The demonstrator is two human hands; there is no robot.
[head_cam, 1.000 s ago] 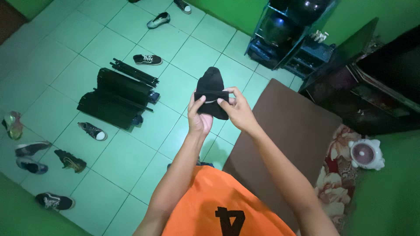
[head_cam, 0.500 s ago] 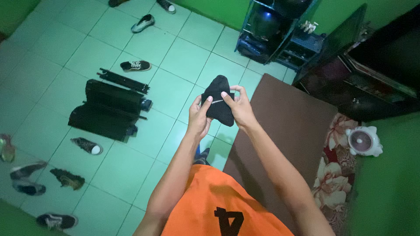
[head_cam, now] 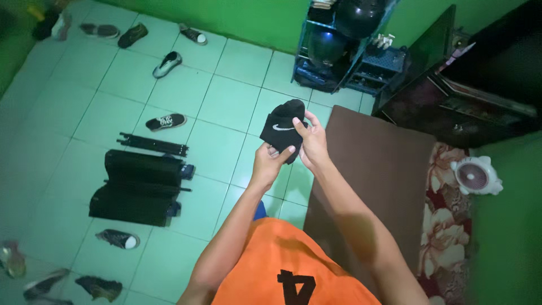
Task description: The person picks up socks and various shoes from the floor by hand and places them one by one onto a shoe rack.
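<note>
While both hands grasp it in mid-air, the left hand (head_cam: 270,160) at its lower end and the right hand (head_cam: 311,142) along its side, the black fabric sock (head_cam: 281,127) points up-right above open green floor tiles (head_cam: 226,101), beside a brown mat (head_cam: 375,175).

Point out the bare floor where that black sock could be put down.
Both hands, left hand and right hand, hold the black sock. Bare tiles lie below them, between the black case and the brown mat, itself bare. The lower left is crowded with shoes.
</note>
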